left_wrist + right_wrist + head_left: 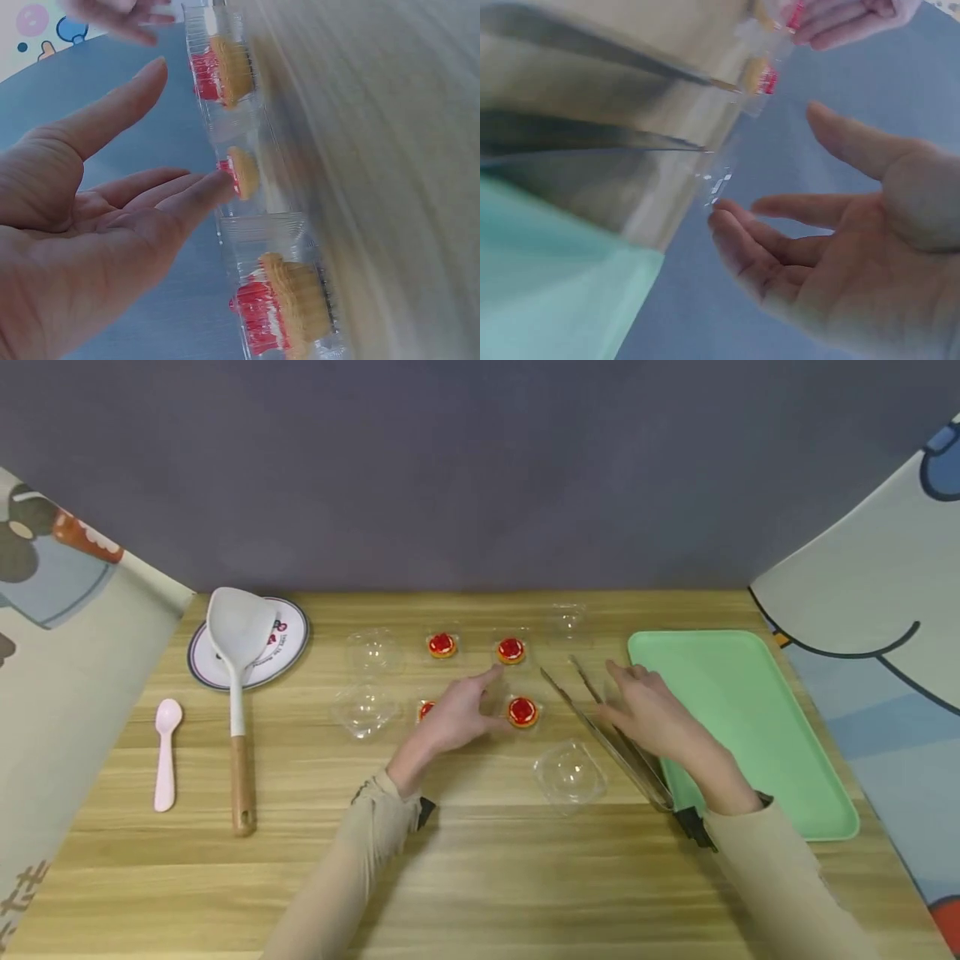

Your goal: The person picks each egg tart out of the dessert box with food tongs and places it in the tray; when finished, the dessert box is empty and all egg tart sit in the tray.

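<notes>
Four red-topped mini tarts in clear plastic packs, mid-surface, two in a back row, two in front. Left hand above the front pair, partly covering the front-left tart; thumb side near the front-right one. Left fingers and thumb spread wide, nothing held; in the left wrist view a fingertip overlaps a tart pack, contact can't be told. Right hand out beside the metal tongs, at the left edge of the green tray; fingers slightly bent, thumb well apart, nothing gripped. Right wrist view: a clear plastic pack just by those fingertips, touching or not unclear. Tongs lie spread, tips toward the back, hinge end by the tray. Clear packs also at left of the tarts, at back right, and a clear domed pack in front, left of the tongs. Far left: white spatula with wooden handle, head over a round plate, pink spoon beside it.
</notes>
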The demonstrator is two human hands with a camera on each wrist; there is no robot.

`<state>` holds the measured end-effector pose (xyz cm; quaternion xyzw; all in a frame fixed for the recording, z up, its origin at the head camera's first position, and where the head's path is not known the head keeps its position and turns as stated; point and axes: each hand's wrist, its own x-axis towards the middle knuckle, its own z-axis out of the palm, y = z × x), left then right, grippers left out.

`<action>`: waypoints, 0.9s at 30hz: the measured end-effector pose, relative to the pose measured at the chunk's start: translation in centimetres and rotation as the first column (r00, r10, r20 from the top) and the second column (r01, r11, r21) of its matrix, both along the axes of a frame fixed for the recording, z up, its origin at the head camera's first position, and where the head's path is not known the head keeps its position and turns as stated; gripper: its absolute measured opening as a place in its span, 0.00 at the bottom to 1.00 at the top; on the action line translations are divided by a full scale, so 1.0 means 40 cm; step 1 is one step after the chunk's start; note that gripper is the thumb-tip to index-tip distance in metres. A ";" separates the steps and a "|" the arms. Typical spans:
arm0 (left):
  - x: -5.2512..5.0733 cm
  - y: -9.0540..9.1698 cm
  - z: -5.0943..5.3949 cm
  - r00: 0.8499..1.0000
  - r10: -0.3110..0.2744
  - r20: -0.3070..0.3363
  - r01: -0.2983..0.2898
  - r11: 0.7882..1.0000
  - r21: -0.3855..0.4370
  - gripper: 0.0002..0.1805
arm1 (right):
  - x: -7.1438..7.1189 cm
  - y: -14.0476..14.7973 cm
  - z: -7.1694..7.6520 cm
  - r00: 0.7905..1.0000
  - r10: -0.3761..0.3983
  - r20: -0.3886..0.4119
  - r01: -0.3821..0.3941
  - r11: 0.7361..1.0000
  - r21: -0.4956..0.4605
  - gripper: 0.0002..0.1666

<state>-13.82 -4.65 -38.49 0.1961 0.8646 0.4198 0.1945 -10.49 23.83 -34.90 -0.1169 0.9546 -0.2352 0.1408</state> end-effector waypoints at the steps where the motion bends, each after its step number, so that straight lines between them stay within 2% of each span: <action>1: 0.001 0.001 -0.003 1.000 0.008 0.003 -0.008 1.000 -0.004 0.55 | 0.015 0.009 -0.009 1.000 0.008 0.001 -0.008 1.000 0.018 0.46; 5: 0.005 0.003 -0.010 0.999 0.031 0.018 -0.031 1.000 0.000 0.54 | 0.063 0.035 -0.040 0.999 0.029 -0.028 -0.027 0.998 0.057 0.49; 9: 0.004 0.005 -0.019 0.999 0.029 0.027 -0.030 0.999 0.018 0.54 | 0.088 0.048 -0.058 0.998 0.034 -0.046 -0.030 0.996 0.079 0.48; 13: 0.000 0.008 -0.030 1.000 0.007 0.008 -0.007 0.999 0.040 0.54 | 0.097 0.049 -0.069 0.999 0.035 -0.016 -0.033 0.994 0.105 0.50; 18: 0.001 0.012 -0.032 0.999 -0.003 0.035 0.001 0.998 0.064 0.55 | 0.100 0.045 -0.079 0.998 0.046 0.033 -0.049 0.993 0.107 0.53; 20: 0.002 0.012 -0.031 0.999 -0.004 0.045 0.001 0.998 0.067 0.54 | 0.101 0.044 -0.085 0.998 0.056 0.017 -0.057 0.991 0.118 0.52; 27: 0.001 0.020 -0.037 1.000 -0.020 0.014 0.020 0.999 0.044 0.51 | 0.110 0.044 -0.105 0.995 0.074 -0.063 -0.065 0.989 0.136 0.46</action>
